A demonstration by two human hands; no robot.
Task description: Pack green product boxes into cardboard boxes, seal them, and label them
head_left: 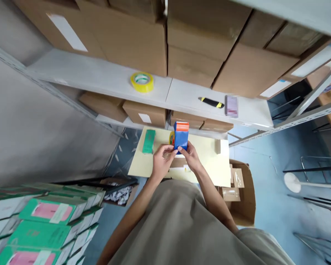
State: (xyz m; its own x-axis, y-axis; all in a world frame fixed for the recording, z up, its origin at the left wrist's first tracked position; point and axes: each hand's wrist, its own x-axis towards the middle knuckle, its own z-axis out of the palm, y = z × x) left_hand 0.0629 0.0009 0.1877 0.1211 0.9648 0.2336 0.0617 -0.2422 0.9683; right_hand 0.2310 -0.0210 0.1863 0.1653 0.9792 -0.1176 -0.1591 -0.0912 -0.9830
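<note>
A blue tape dispenser with an orange front stands upright between my hands, over the cream table. A yellow tape roll shows at its left side. My right hand is closed round its lower right part, thumb across the near face. At the lower left, my left hand is closed with thumb and bent fingers against the dispenser; exactly what its fingertips pinch is hidden. Under the hands lies a small brown cardboard box, partly covered. A green box lies left of them on the table.
The cream table bears a white box at right. On the shelf are yellow tape, a utility knife and cartons. An open carton with small boxes stands right; stacked green boxes stand left.
</note>
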